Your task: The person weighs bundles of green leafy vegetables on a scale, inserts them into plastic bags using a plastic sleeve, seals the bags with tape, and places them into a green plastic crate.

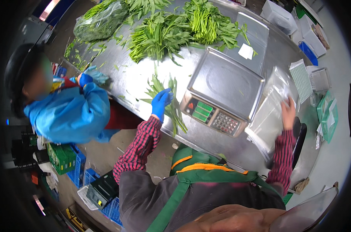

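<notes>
My left hand [161, 102], in a blue glove, is over a small bunch of leafy green stems [175, 116] on the steel table. Its fingers are bent close together, and whether they grip the stems is hidden. My bare right hand [288, 113] is at the right edge of a stack of clear plastic bags [265, 121]. Its blurred fingertips touch the crumpled plastic [278, 82], but a grip on it cannot be made out. Between my hands stands a digital scale [226, 84] with a bare steel pan and a green-lit display.
Larger bunches of greens [159, 36] [203, 24] lie across the steel table [117, 62], beside a filled plastic bag [101, 24]. A co-worker in blue [68, 113] stands at the left edge. A label sheet [300, 80] and a green basket [327, 116] are at the right.
</notes>
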A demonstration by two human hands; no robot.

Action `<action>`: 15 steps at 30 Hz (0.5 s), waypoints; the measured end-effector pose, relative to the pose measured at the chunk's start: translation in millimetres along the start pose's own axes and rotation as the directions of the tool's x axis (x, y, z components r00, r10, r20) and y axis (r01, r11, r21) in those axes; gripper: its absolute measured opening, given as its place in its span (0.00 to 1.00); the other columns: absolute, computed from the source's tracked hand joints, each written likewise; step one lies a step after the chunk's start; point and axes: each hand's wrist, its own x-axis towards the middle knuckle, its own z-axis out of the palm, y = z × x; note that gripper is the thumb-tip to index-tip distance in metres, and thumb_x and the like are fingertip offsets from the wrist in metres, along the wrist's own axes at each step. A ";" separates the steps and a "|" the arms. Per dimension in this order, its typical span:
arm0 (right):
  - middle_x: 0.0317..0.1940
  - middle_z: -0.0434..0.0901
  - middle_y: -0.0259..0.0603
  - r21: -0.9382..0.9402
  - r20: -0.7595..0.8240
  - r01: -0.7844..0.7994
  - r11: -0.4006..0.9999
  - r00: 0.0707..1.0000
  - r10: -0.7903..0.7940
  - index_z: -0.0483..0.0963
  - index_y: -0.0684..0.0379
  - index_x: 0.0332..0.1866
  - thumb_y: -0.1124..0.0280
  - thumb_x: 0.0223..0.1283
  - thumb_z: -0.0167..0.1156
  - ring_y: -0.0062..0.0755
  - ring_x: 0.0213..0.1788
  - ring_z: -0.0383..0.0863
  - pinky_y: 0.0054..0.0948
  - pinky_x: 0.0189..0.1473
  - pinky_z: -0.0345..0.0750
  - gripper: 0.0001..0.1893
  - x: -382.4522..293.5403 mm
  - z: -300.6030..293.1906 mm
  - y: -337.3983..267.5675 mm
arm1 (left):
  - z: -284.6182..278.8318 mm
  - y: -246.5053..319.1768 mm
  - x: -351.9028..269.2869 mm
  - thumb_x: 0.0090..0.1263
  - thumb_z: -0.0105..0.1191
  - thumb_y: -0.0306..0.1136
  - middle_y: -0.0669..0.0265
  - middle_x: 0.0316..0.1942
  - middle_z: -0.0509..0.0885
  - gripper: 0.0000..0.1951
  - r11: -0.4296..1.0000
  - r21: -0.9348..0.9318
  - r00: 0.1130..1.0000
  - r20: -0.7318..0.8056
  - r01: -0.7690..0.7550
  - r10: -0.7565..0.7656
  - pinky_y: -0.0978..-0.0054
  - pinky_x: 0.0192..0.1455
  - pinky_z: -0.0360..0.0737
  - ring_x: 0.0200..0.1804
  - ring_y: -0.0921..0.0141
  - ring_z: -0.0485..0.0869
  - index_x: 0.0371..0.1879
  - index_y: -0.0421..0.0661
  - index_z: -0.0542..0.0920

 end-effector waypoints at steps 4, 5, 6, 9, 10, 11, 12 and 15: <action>0.46 0.79 0.47 0.469 0.288 -0.030 0.882 0.950 -0.121 0.62 0.65 0.66 0.66 0.60 0.63 0.26 0.42 0.80 0.25 0.44 0.77 0.30 128.8 206.0 -187.4 | 33.3 21.4 64.4 0.73 0.48 0.35 0.65 0.45 0.84 0.16 0.999 -0.049 0.997 0.079 -0.008 0.011 0.77 0.49 0.76 0.43 0.74 0.81 0.57 0.44 0.77; 0.48 0.79 0.53 0.333 0.291 0.017 0.943 0.949 -0.120 0.61 0.66 0.66 0.57 0.57 0.66 0.34 0.46 0.81 0.29 0.49 0.77 0.37 159.1 248.5 -211.2 | 45.2 21.1 78.5 0.73 0.48 0.34 0.65 0.45 0.83 0.16 0.997 -0.074 0.991 0.135 -0.012 0.022 0.77 0.49 0.76 0.43 0.74 0.81 0.57 0.44 0.76; 0.51 0.77 0.59 0.195 0.180 0.123 0.973 0.971 -0.159 0.58 0.66 0.68 0.48 0.51 0.67 0.44 0.54 0.78 0.35 0.55 0.74 0.45 189.2 293.1 -226.1 | 56.5 23.3 91.9 0.73 0.48 0.35 0.64 0.45 0.84 0.17 0.993 -0.114 0.982 0.187 0.027 -0.005 0.77 0.50 0.76 0.43 0.74 0.81 0.57 0.43 0.76; 0.59 0.68 0.66 -0.024 0.048 0.054 0.998 0.997 -0.053 0.48 0.63 0.72 0.43 0.45 0.69 0.55 0.59 0.73 0.41 0.59 0.72 0.55 234.8 391.2 -285.6 | 70.9 22.0 118.5 0.73 0.49 0.35 0.63 0.44 0.84 0.17 0.980 -0.183 0.973 0.231 0.074 -0.031 0.77 0.50 0.77 0.43 0.74 0.81 0.58 0.42 0.76; 0.61 0.64 0.66 -0.075 0.099 -0.016 0.997 0.995 0.023 0.46 0.61 0.73 0.44 0.44 0.69 0.57 0.58 0.73 0.43 0.58 0.72 0.56 231.9 413.8 -309.5 | 68.2 18.9 127.0 0.73 0.48 0.34 0.63 0.45 0.84 0.17 0.973 -0.222 0.977 0.210 0.069 -0.022 0.77 0.50 0.77 0.42 0.74 0.81 0.58 0.42 0.76; 0.63 0.61 0.65 -0.134 0.140 -0.085 0.987 0.985 0.103 0.43 0.59 0.74 0.45 0.43 0.70 0.59 0.57 0.73 0.44 0.58 0.72 0.57 230.4 430.7 -328.0 | 66.6 19.7 137.7 0.74 0.48 0.34 0.64 0.44 0.83 0.17 0.966 -0.246 0.981 0.192 0.076 -0.028 0.78 0.50 0.76 0.42 0.75 0.81 0.58 0.42 0.75; 0.65 0.57 0.63 -0.281 0.130 -0.059 0.958 0.987 0.099 0.41 0.55 0.74 0.50 0.43 0.71 0.59 0.56 0.73 0.47 0.56 0.73 0.57 231.4 450.3 -329.5 | 68.6 25.1 146.3 0.74 0.48 0.34 0.65 0.43 0.83 0.17 0.960 -0.267 0.982 0.184 0.086 -0.037 0.78 0.51 0.76 0.42 0.75 0.80 0.57 0.41 0.75; 0.63 0.59 0.63 -0.431 0.041 0.026 0.902 0.999 -0.009 0.43 0.55 0.73 0.58 0.43 0.71 0.59 0.53 0.74 0.46 0.54 0.75 0.54 240.2 481.2 -307.4 | 81.5 47.5 175.3 0.74 0.47 0.35 0.66 0.44 0.82 0.17 0.962 -0.263 0.990 0.135 0.073 -0.038 0.77 0.52 0.76 0.42 0.75 0.79 0.58 0.40 0.74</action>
